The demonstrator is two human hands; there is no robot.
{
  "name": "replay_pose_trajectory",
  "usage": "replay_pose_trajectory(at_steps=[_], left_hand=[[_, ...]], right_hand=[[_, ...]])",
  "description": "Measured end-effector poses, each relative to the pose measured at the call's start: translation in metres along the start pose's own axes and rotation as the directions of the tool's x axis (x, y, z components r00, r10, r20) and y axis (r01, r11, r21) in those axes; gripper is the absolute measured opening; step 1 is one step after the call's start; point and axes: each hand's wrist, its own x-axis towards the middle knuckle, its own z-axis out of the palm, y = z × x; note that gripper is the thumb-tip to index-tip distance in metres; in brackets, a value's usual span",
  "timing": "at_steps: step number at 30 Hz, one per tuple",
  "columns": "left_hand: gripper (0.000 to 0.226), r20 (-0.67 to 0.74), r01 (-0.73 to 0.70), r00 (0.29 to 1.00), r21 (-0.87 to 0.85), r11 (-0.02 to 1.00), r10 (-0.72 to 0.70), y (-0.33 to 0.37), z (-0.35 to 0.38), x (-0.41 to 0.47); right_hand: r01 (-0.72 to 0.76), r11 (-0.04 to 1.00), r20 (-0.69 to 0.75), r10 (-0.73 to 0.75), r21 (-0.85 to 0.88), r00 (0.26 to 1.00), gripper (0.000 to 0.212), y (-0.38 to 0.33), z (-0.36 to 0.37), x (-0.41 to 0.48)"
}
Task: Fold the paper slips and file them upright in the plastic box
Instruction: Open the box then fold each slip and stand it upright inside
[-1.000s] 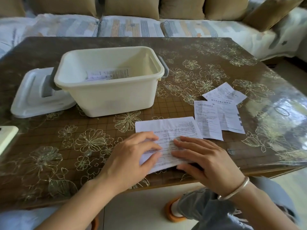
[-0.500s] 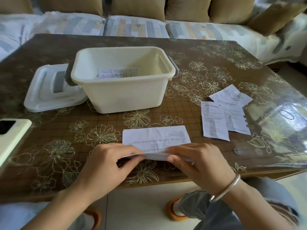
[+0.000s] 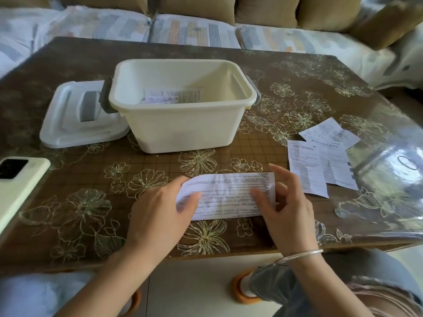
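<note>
Paper slip (image 3: 226,195), one, folded, sits at 6 o'clock from the single plastic box (image 3: 183,126). The left hand (image 3: 158,216) and right hand (image 3: 288,213) pinch its ends. Three loose slips (image 3: 320,163) lie at its 3 o'clock on the counter (image 3: 68,202).

Showing rows of tiny black print on the nearest paper slip (image 3: 229,197), too small and blurry for reading. Showing the same fuzzy print on the loose slips (image 3: 320,165) at the right and on the filed slips (image 3: 169,96) inside the plastic box (image 3: 187,131). Giving no word or number clear enough for reading.
</note>
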Motion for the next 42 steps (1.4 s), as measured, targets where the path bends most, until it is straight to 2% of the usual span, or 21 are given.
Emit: replay_pose_trajectory(at_steps=[5,8,10,14,16,18,21,26,27,29,31,34,38,40,42], left_hand=[[0.022,-0.072,-0.052,0.996,0.131,0.99,0.062,0.003,0.004,0.0],[0.021,-0.112,-0.07,0.989,0.218,0.973,0.097,0.007,0.007,-0.003],[0.027,-0.127,-0.06,0.987,0.256,0.965,0.095,0.008,0.01,-0.004],[0.06,-0.122,-0.049,0.989,0.263,0.963,0.084,0.007,0.011,-0.003],[0.061,-0.117,-0.079,0.986,0.28,0.957,0.116,0.005,0.011,-0.002],[0.048,-0.115,-0.132,0.978,0.313,0.94,0.176,0.006,0.012,-0.001],[0.021,-0.069,-0.251,0.956,0.307,0.918,0.285,0.008,0.016,0.0],[0.015,0.009,-0.326,0.943,0.208,0.922,0.332,0.005,0.011,0.002],[0.015,0.039,-0.329,0.944,0.178,0.927,0.328,0.003,0.008,0.001],[0.035,0.114,-0.335,0.941,0.166,0.927,0.319,0.002,0.001,-0.001],[0.046,0.144,-0.371,0.927,0.223,0.901,0.346,0.003,-0.004,-0.002],[0.036,0.157,-0.476,0.88,0.288,0.831,0.449,0.006,-0.005,0.0],[0.032,0.168,-0.646,0.745,0.425,0.634,0.646,-0.001,-0.001,0.002],[0.033,0.143,-0.658,0.727,0.427,0.621,0.672,-0.004,0.001,0.001],[0.029,0.101,-0.632,0.743,0.431,0.644,0.662,-0.004,0.003,0.0]], right_hand=[[0.095,0.992,-0.109,-0.104,-0.086,0.989,0.051,0.001,0.01,-0.004],[0.133,0.98,-0.119,-0.151,-0.146,0.981,0.051,0.003,0.012,-0.008],[0.133,0.976,-0.084,-0.149,-0.174,0.985,0.052,0.005,0.014,-0.009],[0.138,0.971,-0.063,-0.153,-0.197,0.986,0.053,0.006,0.014,-0.006],[0.17,0.963,-0.068,-0.188,-0.208,0.98,0.053,0.007,0.015,-0.006],[0.191,0.958,-0.055,-0.207,-0.216,0.977,0.052,0.007,0.014,-0.005],[0.21,0.944,-0.006,-0.219,-0.255,0.976,0.045,0.007,0.013,-0.002],[0.335,0.834,0.046,-0.352,-0.437,0.935,0.018,0.006,0.012,-0.001],[0.379,0.804,0.065,-0.395,-0.458,0.916,0.014,0.004,0.011,-0.001],[0.487,0.762,0.134,-0.479,-0.427,0.867,0.011,0.0,0.01,-0.002],[0.564,0.746,0.203,-0.527,-0.356,0.825,0.011,-0.005,0.009,-0.006],[0.574,0.745,0.279,-0.502,-0.34,0.818,0.026,-0.005,0.007,-0.007],[0.546,0.743,0.389,-0.405,-0.387,0.827,0.056,-0.006,0.006,-0.003],[0.534,0.731,0.403,-0.376,-0.425,0.835,0.057,-0.009,0.009,-0.006],[0.515,0.721,0.37,-0.37,-0.463,0.852,0.054,-0.014,0.017,-0.011]])
